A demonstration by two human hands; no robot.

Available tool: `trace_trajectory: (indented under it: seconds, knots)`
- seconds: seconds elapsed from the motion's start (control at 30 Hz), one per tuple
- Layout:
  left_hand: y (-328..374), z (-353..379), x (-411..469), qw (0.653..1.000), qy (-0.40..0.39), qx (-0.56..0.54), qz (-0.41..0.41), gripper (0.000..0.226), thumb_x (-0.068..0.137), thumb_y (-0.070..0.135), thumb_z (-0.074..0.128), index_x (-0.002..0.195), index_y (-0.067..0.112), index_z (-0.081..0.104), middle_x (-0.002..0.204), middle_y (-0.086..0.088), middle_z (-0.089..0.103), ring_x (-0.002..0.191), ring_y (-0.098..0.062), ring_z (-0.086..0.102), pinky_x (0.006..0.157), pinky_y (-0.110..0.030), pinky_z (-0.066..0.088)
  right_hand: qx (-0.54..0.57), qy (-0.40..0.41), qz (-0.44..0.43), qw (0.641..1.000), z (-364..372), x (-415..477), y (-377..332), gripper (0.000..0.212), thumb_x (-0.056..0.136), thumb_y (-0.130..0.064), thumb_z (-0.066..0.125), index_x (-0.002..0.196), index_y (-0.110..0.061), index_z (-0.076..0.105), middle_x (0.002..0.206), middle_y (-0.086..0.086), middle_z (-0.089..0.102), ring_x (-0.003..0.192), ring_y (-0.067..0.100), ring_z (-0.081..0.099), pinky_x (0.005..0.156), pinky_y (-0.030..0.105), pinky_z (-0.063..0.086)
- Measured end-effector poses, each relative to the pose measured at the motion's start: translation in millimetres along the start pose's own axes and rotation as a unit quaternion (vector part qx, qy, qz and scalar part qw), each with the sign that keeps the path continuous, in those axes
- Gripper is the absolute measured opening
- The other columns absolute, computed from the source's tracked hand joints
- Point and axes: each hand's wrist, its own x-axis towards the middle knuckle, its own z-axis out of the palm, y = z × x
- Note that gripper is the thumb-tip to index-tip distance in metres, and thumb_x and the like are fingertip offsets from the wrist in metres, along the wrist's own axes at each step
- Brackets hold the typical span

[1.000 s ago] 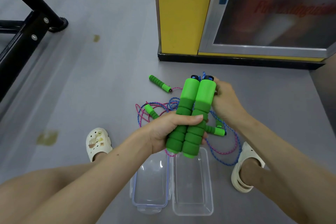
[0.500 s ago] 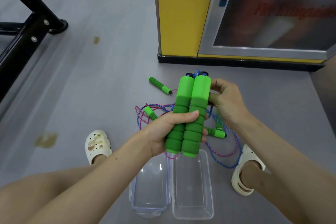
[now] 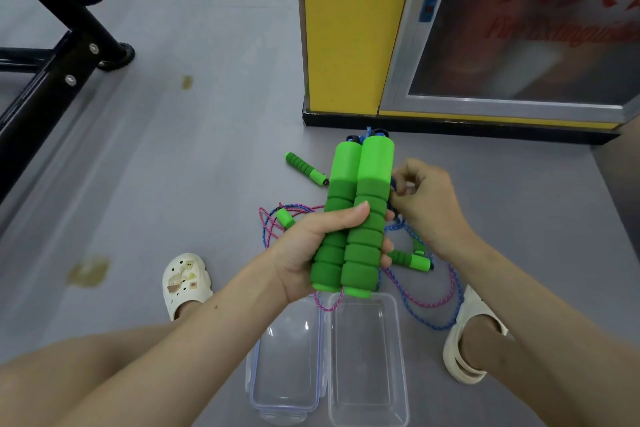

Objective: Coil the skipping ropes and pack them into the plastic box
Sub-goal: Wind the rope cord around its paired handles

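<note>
Fingers of the left hand (image 3: pixel 311 246) were wrapped round both green handles (image 3: pixel 360 204), the right hand (image 3: pixel 429 208) pinched the blue cord (image 3: pixel 400 228) just right of them, so I'd have pulled it taut and wound snug turns before the open plastic box (image 3: pixel 367 374) sitting nearer.

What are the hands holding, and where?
The left hand grips both green handles round their lower halves. The right hand pinches the blue rope beside them.

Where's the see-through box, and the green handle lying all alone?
plastic box (image 3: pixel 367 374): head view, on its bare bottom.
lone green handle (image 3: pixel 304 168): head view, on its foam grip.
</note>
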Motion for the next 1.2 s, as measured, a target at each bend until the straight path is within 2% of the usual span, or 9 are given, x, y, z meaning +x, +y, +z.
trace_trajectory:
  seconds: [0.1,0.17,0.37,0.57,0.7,0.93,1.03,1.13,1.2]
  knots:
    - [1,0,1,1.0,0.024,0.01,0.001,0.026,0.076,0.029,0.059,0.08,0.012,0.078,0.073,-0.013,0.069,0.062,-0.023,0.068,0.063,-0.028,0.057,0.003,-0.016,-0.001,1.0,0,0,3,0.013,0.083,0.009,0.06,0.091,-0.001,0.058,0.079,0.006,0.061,0.048,0.008,0.056,0.044,0.02,0.046]
    - [1,0,1,0.999,0.032,0.012,0.0,0.026,0.076,0.029,0.06,0.08,0.012,0.078,0.073,-0.013,0.07,0.063,-0.022,0.068,0.063,-0.028,0.057,0.011,-0.024,0.012,1.0,1,0,4,0.022,0.086,0.003,0.062,0.105,-0.006,0.064,0.09,0.011,0.064,0.048,0.009,0.056,0.045,0.02,0.046]
    - [2,4,0,0.999,0.035,-0.01,-0.001,0.02,0.077,0.026,0.065,0.081,0.01,0.077,0.074,-0.014,0.069,0.062,-0.023,0.068,0.063,-0.029,0.058,-0.017,0.062,-0.017,0.998,3,-1,7,0.032,0.086,-0.008,0.064,0.077,-0.027,0.04,0.089,0.01,0.059,0.057,0.024,0.056,0.048,0.034,0.048]
    - [1,4,1,0.998,0.061,-0.022,0.013,0.032,0.074,0.028,0.061,0.093,0.003,0.066,0.073,-0.015,0.067,0.059,-0.023,0.066,0.061,-0.029,0.056,-0.085,0.014,-0.046,0.995,3,-4,6,0.031,0.087,0.0,0.061,0.078,-0.029,0.06,0.081,0.002,0.064,0.051,0.021,0.06,0.056,0.04,0.055]
    - [-1,3,2,0.998,0.066,-0.015,0.007,0.022,0.072,0.027,0.063,0.074,0.009,0.075,0.073,-0.016,0.068,0.06,-0.024,0.067,0.062,-0.03,0.057,-0.108,0.019,-0.046,0.993,2,1,10,0.018,0.085,-0.009,0.065,0.092,-0.024,0.068,0.09,0.009,0.067,0.059,0.025,0.063,0.059,0.042,0.056]
    - [-3,2,3,0.998,0.058,-0.006,0.003,0.032,0.073,0.027,0.07,0.096,0.005,0.069,0.077,-0.015,0.069,0.064,-0.024,0.068,0.065,-0.031,0.058,-0.119,-0.044,0.026,0.992,1,4,9,0.016,0.087,-0.022,0.064,0.101,-0.027,0.059,0.093,0.002,0.06,0.082,0.011,0.057,0.07,0.024,0.046]
    - [-1,2,2,0.998,0.068,-0.009,0.01,0.034,0.073,0.028,0.063,0.097,0.005,0.065,0.074,-0.014,0.069,0.061,-0.023,0.067,0.063,-0.03,0.057,-0.066,-0.089,0.049,0.993,3,3,6,0.007,0.094,-0.022,0.056,0.09,-0.026,0.06,0.077,-0.009,0.059,0.066,0.0,0.054,0.064,0.018,0.043]
    - [4,1,3,0.997,0.071,-0.02,0.027,0.031,0.074,0.029,0.061,0.092,0.006,0.069,0.075,-0.015,0.068,0.06,-0.022,0.067,0.061,-0.029,0.057,-0.014,-0.128,0.056,0.99,5,0,4,0.031,0.097,-0.019,0.049,0.067,-0.017,0.055,0.047,-0.015,0.052,0.043,-0.004,0.045,0.049,0.01,0.034]
    - [7,1,3,0.996,0.078,-0.025,0.04,0.027,0.074,0.028,0.061,0.083,0.006,0.074,0.074,-0.015,0.068,0.059,-0.022,0.067,0.06,-0.029,0.057,-0.03,-0.131,0.034,0.99,7,-2,3,0.03,0.096,-0.016,0.052,0.066,-0.015,0.053,0.047,-0.013,0.05,0.044,-0.003,0.042,0.05,0.013,0.033]
